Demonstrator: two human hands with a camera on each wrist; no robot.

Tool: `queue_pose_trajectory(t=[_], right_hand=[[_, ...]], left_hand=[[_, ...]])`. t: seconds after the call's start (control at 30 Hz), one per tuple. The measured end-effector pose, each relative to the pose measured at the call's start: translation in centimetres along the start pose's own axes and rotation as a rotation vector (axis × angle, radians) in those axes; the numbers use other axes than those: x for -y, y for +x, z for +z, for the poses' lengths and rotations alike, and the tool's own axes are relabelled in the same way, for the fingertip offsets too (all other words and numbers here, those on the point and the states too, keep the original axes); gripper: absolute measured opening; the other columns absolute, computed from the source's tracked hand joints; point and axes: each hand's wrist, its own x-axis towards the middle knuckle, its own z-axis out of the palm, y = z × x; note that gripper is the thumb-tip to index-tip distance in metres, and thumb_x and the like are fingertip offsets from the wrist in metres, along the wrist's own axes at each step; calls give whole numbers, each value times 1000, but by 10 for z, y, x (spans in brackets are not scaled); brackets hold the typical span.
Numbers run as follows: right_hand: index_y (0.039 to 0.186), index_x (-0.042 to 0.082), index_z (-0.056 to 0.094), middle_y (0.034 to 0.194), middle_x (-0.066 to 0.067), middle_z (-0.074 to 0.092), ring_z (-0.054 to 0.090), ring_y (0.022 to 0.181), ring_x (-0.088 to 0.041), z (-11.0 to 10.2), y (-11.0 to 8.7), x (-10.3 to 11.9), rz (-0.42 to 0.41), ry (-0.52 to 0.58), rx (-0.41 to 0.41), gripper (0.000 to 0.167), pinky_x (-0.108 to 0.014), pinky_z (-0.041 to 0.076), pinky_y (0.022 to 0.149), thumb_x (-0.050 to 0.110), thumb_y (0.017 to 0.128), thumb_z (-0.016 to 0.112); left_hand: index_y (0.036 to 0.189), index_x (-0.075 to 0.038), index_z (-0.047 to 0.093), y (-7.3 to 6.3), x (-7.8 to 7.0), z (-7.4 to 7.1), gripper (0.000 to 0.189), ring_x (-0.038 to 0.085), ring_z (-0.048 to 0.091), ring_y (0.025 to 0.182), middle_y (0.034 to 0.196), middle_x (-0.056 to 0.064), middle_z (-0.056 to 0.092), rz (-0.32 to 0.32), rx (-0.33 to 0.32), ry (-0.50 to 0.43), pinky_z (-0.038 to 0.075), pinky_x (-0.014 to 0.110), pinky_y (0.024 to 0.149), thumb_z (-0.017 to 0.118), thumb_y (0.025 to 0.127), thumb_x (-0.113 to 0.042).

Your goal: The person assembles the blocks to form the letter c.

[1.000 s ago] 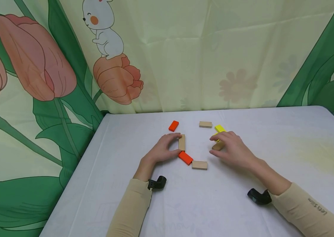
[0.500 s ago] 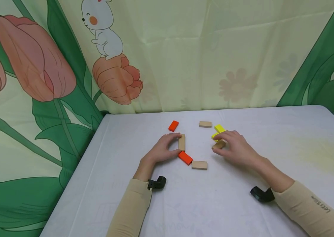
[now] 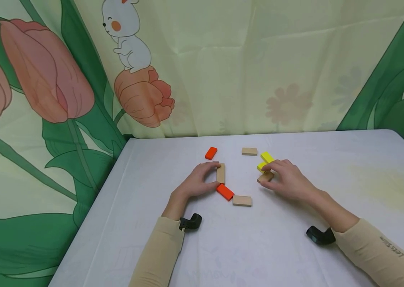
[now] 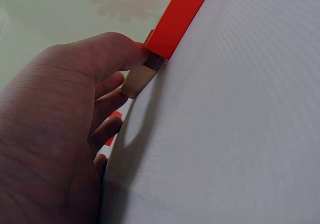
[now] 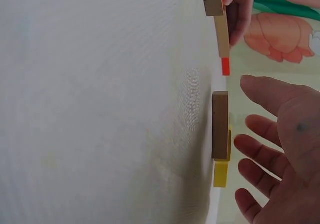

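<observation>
Left wrist, red block [image 4: 181,22] (cropped), wooden block [image 4: 139,81] overlapped

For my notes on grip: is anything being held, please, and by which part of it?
The left hand appears to pinch a wooden block near its two ends; the right hand holds nothing.

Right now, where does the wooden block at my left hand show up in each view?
Head: the wooden block lies slightly right of and below centre.
Left wrist: the wooden block is slightly left of and above centre.
Right wrist: the wooden block is in the upper right.
Shared landmark: your left hand, next to it in all three.
</observation>
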Motion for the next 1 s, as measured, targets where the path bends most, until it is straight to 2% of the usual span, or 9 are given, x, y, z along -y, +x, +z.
queue_pose_trajectory(t=[1.0], right_hand=[[111, 9, 71, 118, -12, 65, 50, 114, -40, -2, 0, -5, -48, -95, 60, 31, -62, 39, 92, 19, 85, 83]], left_hand=[[145, -18, 52, 0, 0, 0, 58, 19, 36, 141, 151, -2, 47, -23, 5, -14, 30, 40, 116, 70, 91, -25]])
